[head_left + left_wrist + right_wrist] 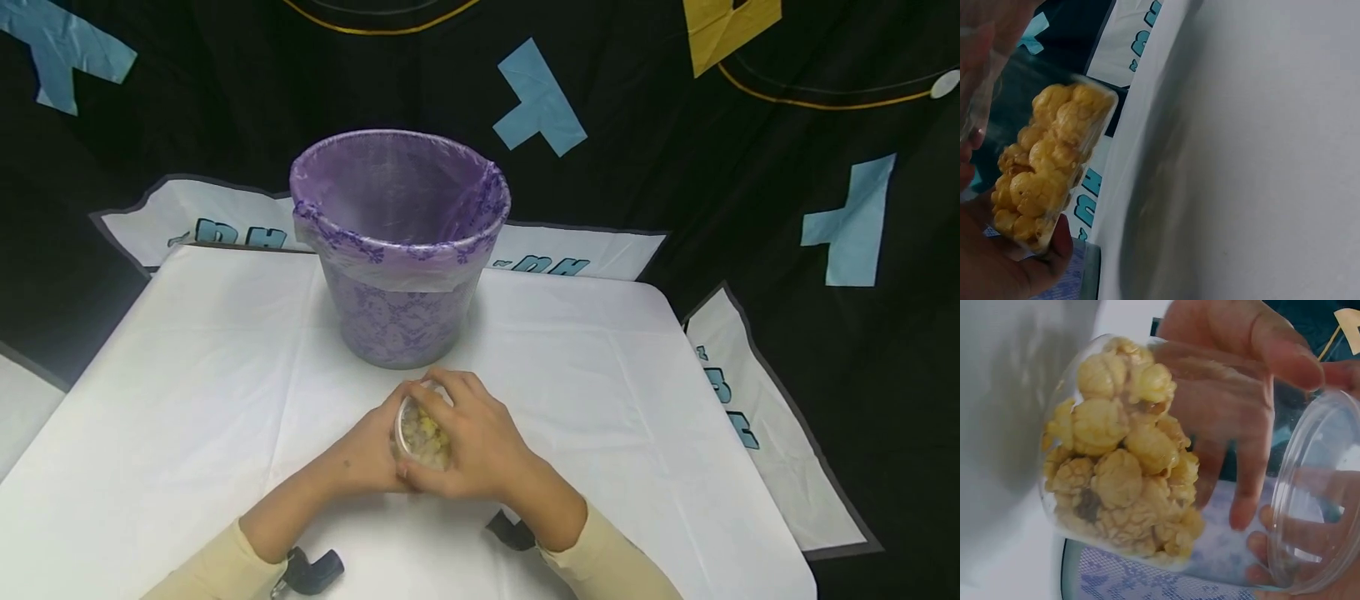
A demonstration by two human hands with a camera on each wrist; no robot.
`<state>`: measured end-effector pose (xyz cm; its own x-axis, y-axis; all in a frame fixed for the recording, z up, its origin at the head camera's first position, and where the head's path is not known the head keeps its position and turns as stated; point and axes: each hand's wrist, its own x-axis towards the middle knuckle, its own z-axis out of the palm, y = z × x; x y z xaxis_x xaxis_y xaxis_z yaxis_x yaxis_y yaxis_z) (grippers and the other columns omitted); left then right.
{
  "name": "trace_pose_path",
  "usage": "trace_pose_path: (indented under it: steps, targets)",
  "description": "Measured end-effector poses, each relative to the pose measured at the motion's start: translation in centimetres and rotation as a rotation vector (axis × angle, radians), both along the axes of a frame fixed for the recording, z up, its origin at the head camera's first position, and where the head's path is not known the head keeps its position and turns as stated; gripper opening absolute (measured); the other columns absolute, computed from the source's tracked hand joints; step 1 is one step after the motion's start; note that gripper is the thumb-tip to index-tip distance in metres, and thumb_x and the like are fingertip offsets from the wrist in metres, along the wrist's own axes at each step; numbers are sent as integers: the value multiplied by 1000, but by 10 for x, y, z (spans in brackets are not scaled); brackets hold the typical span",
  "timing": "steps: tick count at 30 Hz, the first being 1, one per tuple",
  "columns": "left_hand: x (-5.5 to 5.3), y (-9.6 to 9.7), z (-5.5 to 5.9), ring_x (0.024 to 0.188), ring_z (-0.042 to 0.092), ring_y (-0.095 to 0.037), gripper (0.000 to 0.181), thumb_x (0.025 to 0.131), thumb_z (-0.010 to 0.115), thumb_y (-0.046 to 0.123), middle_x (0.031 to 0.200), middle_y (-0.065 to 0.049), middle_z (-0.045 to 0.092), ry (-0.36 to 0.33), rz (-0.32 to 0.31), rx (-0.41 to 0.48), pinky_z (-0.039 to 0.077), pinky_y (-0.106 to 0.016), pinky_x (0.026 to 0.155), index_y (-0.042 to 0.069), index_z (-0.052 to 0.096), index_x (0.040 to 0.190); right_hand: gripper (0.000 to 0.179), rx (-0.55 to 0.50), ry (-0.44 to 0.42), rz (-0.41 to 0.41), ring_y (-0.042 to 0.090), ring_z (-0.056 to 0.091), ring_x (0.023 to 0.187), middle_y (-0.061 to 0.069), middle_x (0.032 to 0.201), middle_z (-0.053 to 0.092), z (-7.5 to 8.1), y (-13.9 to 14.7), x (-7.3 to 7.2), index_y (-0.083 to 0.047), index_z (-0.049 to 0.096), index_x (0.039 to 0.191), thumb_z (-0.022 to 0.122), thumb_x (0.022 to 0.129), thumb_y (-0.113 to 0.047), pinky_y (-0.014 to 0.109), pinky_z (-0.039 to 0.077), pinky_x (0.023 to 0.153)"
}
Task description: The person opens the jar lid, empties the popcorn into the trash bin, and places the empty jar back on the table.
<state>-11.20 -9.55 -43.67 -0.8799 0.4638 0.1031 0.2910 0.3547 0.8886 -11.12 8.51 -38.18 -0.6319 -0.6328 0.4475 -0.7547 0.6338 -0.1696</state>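
A clear plastic jar (1235,556) of caramel popcorn (1116,444) lies tilted on its side between both hands, in front of the bin. My left hand (371,454) grips the jar's body from the left. Over from the right comes my right hand (480,433), its fingers and thumb curled around the jar at its lid end. The clear round lid (1313,487) shows at the mouth in the right wrist view, with fingers around it. In the left wrist view, the popcorn (1041,169) is gathered at the jar's base end.
A purple patterned bin (397,325) lined with a clear bag stands at the back of the white table (600,400). Dark straps (315,573) show by the sleeves. A black cloth (637,167) with blue tape shapes hangs behind.
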Motion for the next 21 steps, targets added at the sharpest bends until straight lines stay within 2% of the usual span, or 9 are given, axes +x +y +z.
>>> trace_pose_path:
  steps: [5, 11, 14, 17, 21]
  targets:
    - [-1, -2, 3, 111, 52, -11, 116, 47, 86, 42, 132, 3, 44, 4, -42, -69, 46, -31, 91, 25, 19, 140, 75, -28, 47, 51, 16, 41, 115, 2, 124, 46, -3, 0, 2, -21, 48, 129, 56, 67, -63, 33, 49, 84]
    - [-3, -6, 10, 108, 53, -10, 116, 47, 82, 55, 127, 4, 48, 52, -64, -154, 48, -33, 89, 26, 19, 140, 76, -74, 120, 107, 21, 44, 114, 6, 124, 48, -8, -1, 1, -16, 50, 128, 56, 68, -62, 33, 45, 90]
    - [-4, -6, 11, 109, 52, -8, 116, 48, 81, 58, 128, 6, 48, 65, -82, -175, 47, -30, 90, 29, 17, 140, 75, -101, 131, 134, 21, 45, 113, 7, 123, 49, -9, -2, 1, -15, 52, 126, 57, 67, -61, 33, 44, 92]
    - [-4, -9, 12, 112, 50, -7, 118, 47, 82, 56, 134, 8, 43, 57, -153, -142, 45, -30, 93, 32, 15, 142, 73, -101, 106, 187, 20, 44, 113, 5, 122, 49, -9, -2, 2, -17, 52, 126, 58, 67, -59, 32, 41, 96]
    - [-5, -13, 11, 115, 49, -8, 116, 49, 84, 49, 137, 12, 39, 18, -288, -77, 43, -31, 95, 33, 17, 142, 70, -89, 63, 276, 20, 42, 116, 3, 124, 47, -12, -1, 4, -19, 50, 127, 57, 68, -57, 35, 34, 103]
